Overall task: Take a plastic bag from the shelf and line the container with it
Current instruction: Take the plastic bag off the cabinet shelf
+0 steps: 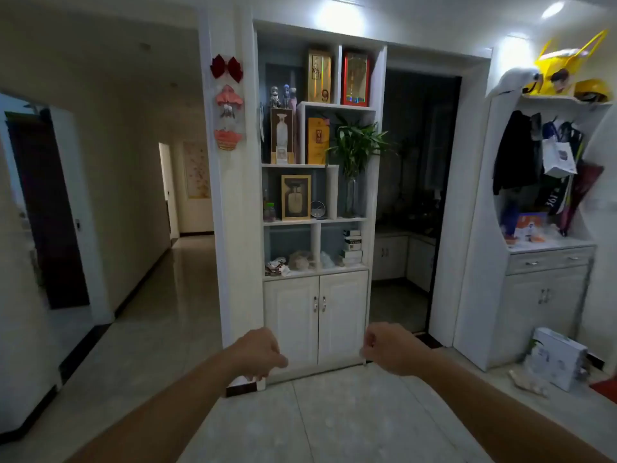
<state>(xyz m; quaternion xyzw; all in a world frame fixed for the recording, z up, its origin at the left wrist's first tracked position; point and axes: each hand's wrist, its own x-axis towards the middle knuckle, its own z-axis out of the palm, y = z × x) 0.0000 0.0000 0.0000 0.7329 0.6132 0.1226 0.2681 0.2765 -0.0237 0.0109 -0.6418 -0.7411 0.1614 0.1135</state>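
A tall white shelf unit [315, 222] stands straight ahead, with open compartments above and two shut cabinet doors below. On its lowest open shelf lie crumpled plastic bags [302, 260] beside a stack of small boxes. My left hand [258, 354] and my right hand [389, 349] are held out low in front of the cabinet doors, both curled into loose fists with nothing in them. They are well short of the shelf. No container for lining shows in view.
A hallway runs back on the left past a dark door [50, 212]. A dark doorway [414, 195] opens right of the shelf. Further right is a coat nook [547, 182] over a cabinet, with a white box [556, 357] on the floor.
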